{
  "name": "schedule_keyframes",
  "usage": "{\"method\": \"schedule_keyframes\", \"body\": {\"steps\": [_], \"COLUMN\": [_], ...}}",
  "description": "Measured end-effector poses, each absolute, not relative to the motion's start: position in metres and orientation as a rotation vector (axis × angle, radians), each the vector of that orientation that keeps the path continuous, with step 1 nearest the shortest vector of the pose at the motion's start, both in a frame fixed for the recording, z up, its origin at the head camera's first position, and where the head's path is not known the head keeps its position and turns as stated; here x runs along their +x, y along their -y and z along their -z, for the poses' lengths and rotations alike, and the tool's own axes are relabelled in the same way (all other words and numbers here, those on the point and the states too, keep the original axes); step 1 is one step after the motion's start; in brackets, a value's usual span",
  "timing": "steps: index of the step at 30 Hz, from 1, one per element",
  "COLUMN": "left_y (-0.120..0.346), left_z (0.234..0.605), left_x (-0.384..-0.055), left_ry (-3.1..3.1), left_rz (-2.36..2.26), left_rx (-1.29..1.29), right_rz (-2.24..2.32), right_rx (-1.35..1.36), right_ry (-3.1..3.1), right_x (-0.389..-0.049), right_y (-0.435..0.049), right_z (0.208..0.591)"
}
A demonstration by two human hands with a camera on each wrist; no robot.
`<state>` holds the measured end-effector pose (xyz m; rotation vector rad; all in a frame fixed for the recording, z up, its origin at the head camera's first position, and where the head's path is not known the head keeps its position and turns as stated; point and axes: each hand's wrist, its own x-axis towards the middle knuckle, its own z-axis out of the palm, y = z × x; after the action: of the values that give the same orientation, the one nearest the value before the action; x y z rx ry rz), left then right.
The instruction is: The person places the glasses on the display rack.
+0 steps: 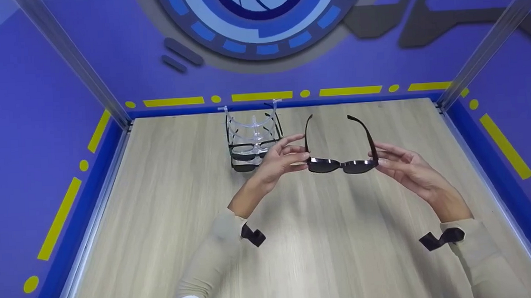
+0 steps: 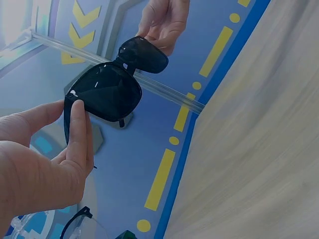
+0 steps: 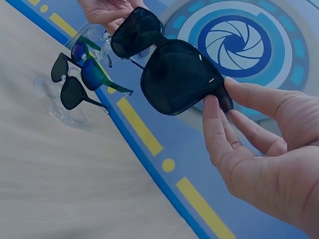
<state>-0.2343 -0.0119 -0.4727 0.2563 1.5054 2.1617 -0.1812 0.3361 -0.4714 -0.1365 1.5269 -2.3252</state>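
A pair of black sunglasses (image 1: 358, 166) is held up over the table, temples unfolded and pointing away. At its left hinge my left hand (image 1: 277, 163) pinches the frame between thumb and fingers. My right hand (image 1: 407, 169) pinches the opposite hinge in the same way. Both dark lenses (image 2: 107, 92) face the wrist cameras, and the right wrist view shows the sunglasses (image 3: 177, 77) large. Just behind my left hand stands a clear eyewear stand (image 1: 254, 122), partly hidden by that hand.
The stand carries several pairs, among them clear-lensed glasses (image 1: 242, 148), black sunglasses (image 3: 72, 93) and green-framed sunglasses with blue lenses (image 3: 92, 74). Wood-grain table (image 1: 298, 256) lies below. Blue printed walls (image 1: 105, 48) with metal corner posts (image 1: 491, 41) enclose its back and sides.
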Motion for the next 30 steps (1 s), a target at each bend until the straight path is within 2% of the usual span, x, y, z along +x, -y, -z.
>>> {"method": "schedule_keyframes", "body": {"steps": [30], "left_y": [0.049], "left_z": [0.453], "left_x": [-0.229], "left_ry": [-1.469], "left_rz": [-2.283], "left_rx": [0.225], "right_rz": [2.326], "right_rx": [-0.094], "right_ry": [-1.585], "right_x": [-0.193], "right_y": [-0.295], "right_z": [0.456]}}
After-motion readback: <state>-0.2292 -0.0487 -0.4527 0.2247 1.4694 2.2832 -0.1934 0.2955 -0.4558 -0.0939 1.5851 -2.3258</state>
